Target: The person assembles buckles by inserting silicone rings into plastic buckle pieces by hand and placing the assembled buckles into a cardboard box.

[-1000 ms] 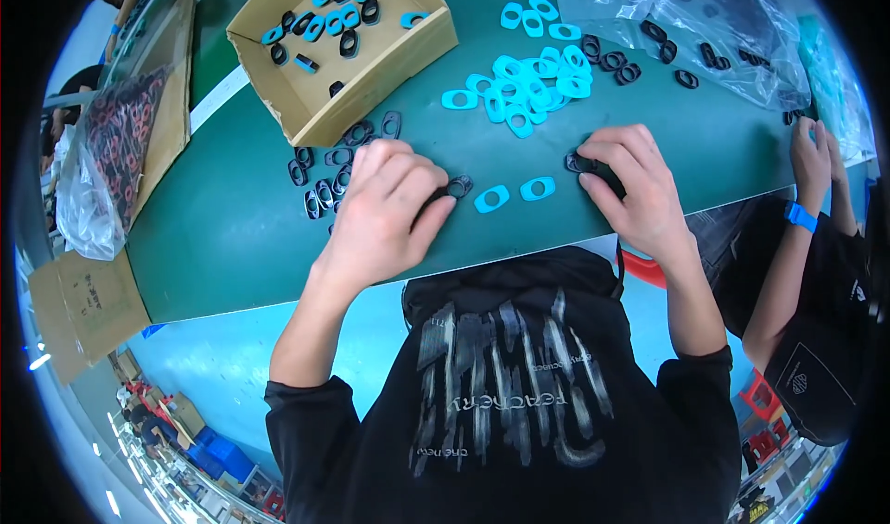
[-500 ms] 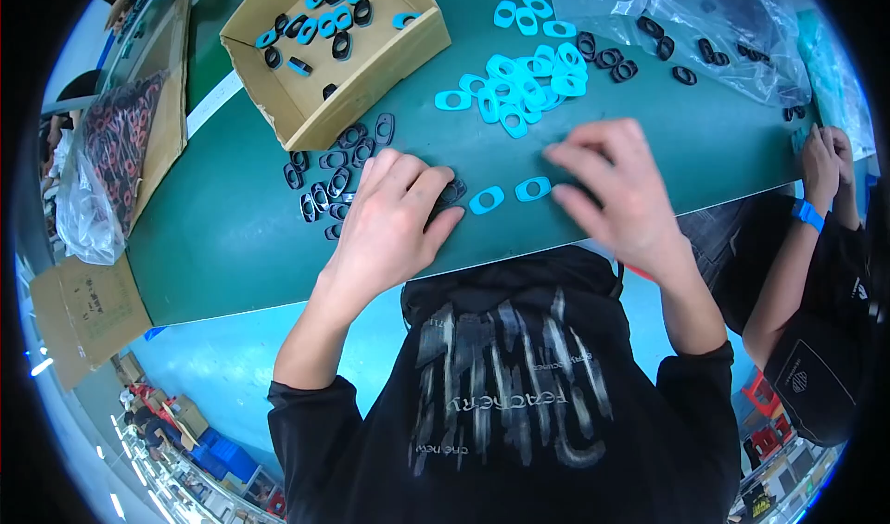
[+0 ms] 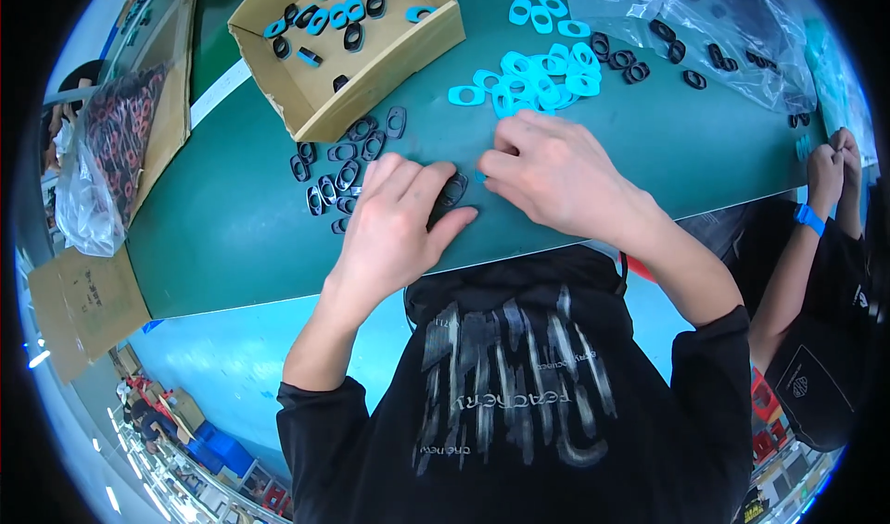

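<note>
My left hand (image 3: 397, 211) rests on the table with curled fingers, and a black oval ring (image 3: 454, 189) sits between its index finger and thumb, partly hidden. Close to it, my right hand (image 3: 556, 164) is closed in a pinch on a light-blue oval ring (image 3: 481, 177), of which only a small edge shows. A heap of light-blue rings (image 3: 545, 88) lies just beyond my right hand. Several black oval rings (image 3: 374, 144) are scattered beyond and left of my left hand, some partly covered by it.
A cardboard box (image 3: 389, 72) holding mixed black and blue rings stands on the green table (image 3: 222, 237). Clear plastic bags (image 3: 686, 24) and more black rings (image 3: 636, 72) lie at the far right. A co-worker's hands (image 3: 828, 167) are at the right edge; a bag of reddish parts (image 3: 125, 153) is left.
My right hand has moved left toward my left hand and closed on a light-blue ring. The two separate blue rings near it no longer show. My left thumb has spread slightly.
</note>
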`<action>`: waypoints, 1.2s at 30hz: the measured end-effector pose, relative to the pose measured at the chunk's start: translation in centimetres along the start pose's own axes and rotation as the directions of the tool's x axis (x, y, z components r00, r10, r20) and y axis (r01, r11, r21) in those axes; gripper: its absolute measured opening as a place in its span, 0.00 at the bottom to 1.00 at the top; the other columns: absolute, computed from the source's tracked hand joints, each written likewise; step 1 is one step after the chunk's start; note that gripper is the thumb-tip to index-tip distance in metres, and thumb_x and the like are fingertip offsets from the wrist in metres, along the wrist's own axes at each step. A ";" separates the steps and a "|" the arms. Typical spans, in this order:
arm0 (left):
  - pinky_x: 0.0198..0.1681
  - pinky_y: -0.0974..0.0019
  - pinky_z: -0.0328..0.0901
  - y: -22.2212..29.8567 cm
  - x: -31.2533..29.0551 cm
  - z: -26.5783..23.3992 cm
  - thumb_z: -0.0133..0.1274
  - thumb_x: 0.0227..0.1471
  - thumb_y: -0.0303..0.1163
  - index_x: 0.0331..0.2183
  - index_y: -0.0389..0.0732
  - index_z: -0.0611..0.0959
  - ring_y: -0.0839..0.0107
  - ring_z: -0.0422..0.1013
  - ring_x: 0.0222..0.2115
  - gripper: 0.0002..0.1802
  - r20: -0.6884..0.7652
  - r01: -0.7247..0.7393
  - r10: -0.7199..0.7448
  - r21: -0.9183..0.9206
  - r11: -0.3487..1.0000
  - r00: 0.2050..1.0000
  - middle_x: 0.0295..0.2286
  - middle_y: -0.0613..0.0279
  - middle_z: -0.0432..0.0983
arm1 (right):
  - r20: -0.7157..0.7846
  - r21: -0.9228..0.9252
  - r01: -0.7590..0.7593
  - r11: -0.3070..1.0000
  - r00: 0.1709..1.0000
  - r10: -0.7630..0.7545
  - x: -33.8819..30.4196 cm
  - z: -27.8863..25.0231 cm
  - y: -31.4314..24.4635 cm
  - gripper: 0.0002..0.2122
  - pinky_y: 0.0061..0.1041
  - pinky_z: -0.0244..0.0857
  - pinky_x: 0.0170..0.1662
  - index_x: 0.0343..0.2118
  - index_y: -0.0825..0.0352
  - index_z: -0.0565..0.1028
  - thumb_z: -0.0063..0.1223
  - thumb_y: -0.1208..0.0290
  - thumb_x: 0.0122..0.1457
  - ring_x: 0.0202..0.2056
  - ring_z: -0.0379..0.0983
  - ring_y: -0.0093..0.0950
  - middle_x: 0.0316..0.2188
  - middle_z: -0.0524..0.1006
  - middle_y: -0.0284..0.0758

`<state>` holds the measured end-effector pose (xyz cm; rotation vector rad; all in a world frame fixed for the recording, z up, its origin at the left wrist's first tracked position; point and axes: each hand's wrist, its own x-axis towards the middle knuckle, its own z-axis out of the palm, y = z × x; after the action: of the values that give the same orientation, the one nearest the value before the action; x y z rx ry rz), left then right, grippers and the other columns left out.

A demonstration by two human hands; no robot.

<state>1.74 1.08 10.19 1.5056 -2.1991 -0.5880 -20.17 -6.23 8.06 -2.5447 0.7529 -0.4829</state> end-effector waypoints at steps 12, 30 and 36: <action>0.43 0.59 0.66 -2.1 2.2 -0.8 0.67 0.40 0.25 0.36 0.39 0.84 0.59 0.68 0.37 0.16 0.119 -0.329 0.329 -0.017 0.944 0.937 0.35 0.60 0.74 | -0.206 0.160 -0.287 0.945 0.926 0.316 -6.0 -5.4 1.6 0.14 0.32 0.70 0.46 0.43 0.68 0.79 0.64 0.76 0.52 0.44 0.74 0.37 0.41 0.75 0.39; 0.40 0.58 0.65 -0.5 1.5 1.0 0.68 0.39 0.26 0.33 0.38 0.82 0.58 0.68 0.35 0.15 0.038 -0.287 0.285 0.047 0.957 0.958 0.30 0.59 0.70 | -0.268 -0.066 -0.128 0.990 0.958 0.106 -2.2 -1.8 -0.1 0.17 0.32 0.67 0.41 0.43 0.65 0.80 0.65 0.78 0.47 0.38 0.69 0.36 0.34 0.72 0.35; 0.39 0.59 0.68 -0.7 -0.5 -0.6 0.68 0.40 0.23 0.36 0.35 0.83 0.57 0.71 0.34 0.16 -0.132 -0.150 0.157 0.056 0.987 0.979 0.32 0.56 0.76 | -0.239 -0.171 0.058 0.984 0.966 -0.099 2.0 0.9 0.4 0.11 0.33 0.65 0.40 0.38 0.65 0.77 0.62 0.74 0.50 0.37 0.69 0.36 0.31 0.71 0.35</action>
<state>2.72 1.25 10.26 1.3405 -2.2118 -0.3763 -18.34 -7.42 7.52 -2.7061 0.8093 -0.8067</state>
